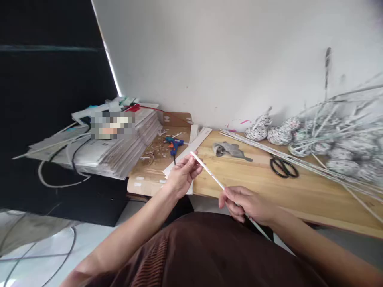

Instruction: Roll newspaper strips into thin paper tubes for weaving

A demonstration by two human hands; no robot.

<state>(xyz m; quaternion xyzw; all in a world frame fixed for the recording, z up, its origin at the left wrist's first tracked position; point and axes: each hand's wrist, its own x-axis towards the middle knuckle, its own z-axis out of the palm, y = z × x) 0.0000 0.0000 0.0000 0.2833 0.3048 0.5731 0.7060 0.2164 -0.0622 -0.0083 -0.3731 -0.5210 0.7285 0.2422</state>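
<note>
A thin white rolled-paper stick (212, 175) runs slantwise between my two hands. My left hand (184, 172) pinches its upper end between thumb and fingers, over the table's front edge. Lower down, my right hand (241, 202) is closed around the same stick, and its far end passes below the hand toward my lap. Just beyond my left hand lie flat white paper strips (201, 139) and a blue glue gun (175, 146). A crumpled grey glove (230, 150) rests on the table behind the stick.
Black-handled scissors (284, 166) lie on the wooden table (254, 179) at right. Long paper sticks (269, 150) stretch past them, before several woven paper shapes (279, 134) along the wall. A tall stack of paper (131, 155) with cables stands left, beside scrap-strewn cardboard (149, 165).
</note>
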